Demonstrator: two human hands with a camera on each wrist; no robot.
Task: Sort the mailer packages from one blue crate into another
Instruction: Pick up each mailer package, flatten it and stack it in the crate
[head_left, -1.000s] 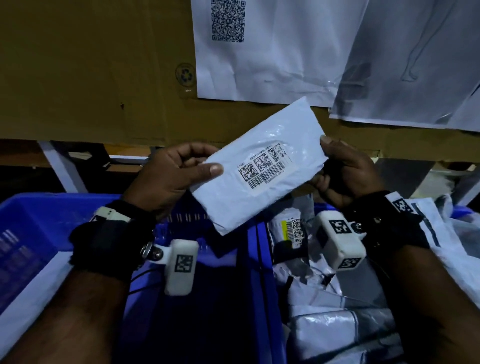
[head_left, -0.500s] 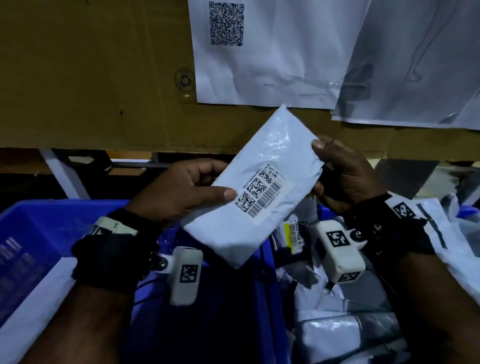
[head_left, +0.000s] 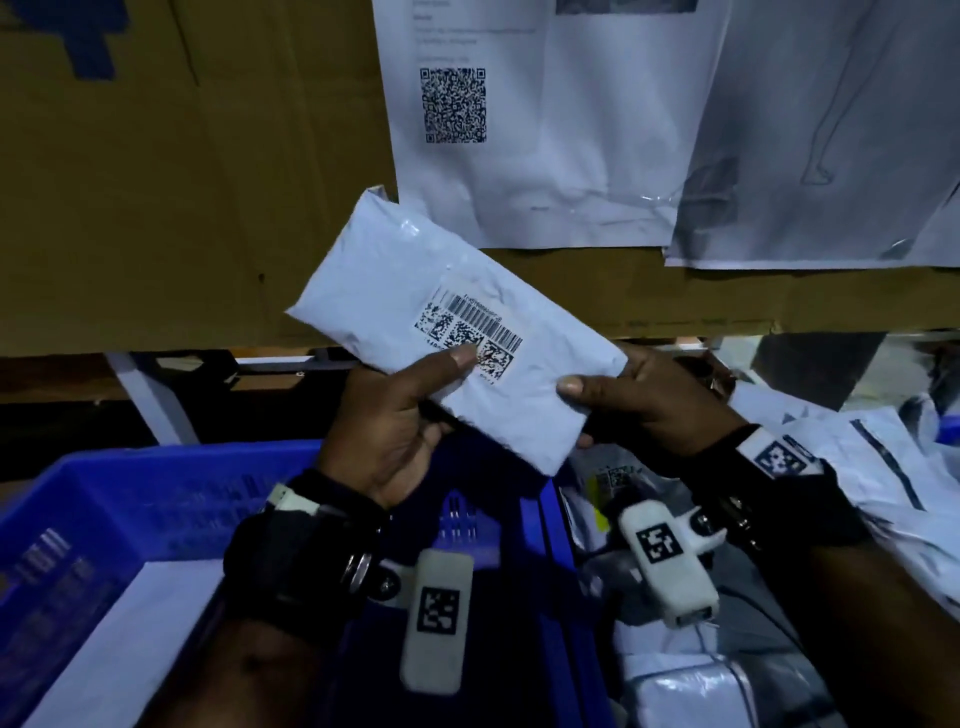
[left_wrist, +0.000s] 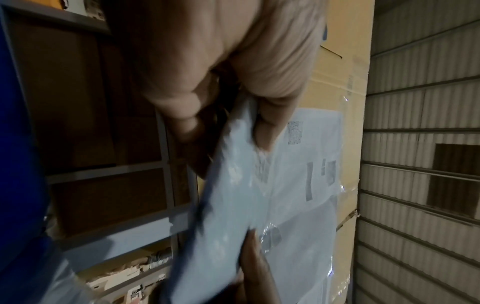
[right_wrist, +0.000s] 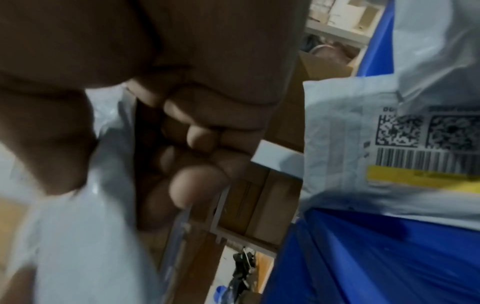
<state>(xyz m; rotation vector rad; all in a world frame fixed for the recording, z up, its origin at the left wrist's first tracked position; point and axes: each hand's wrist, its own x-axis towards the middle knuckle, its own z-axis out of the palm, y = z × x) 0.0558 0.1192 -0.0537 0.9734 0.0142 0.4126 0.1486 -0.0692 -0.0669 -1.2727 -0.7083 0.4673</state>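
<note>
My left hand (head_left: 387, 431) and right hand (head_left: 644, 402) both pinch one white mailer (head_left: 452, 332). Its barcode label (head_left: 467, 332) sits under my left thumb. A blue crate (head_left: 130, 499) is below my left hand.

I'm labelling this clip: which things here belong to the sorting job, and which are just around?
Job:
- white mailer, held by left hand and right hand
- left blue crate
- piled mailers

Around:
- cardboard box
- QR-code sheet

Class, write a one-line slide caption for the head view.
Both hands hold a labelled white mailer above two blue crates.
</note>
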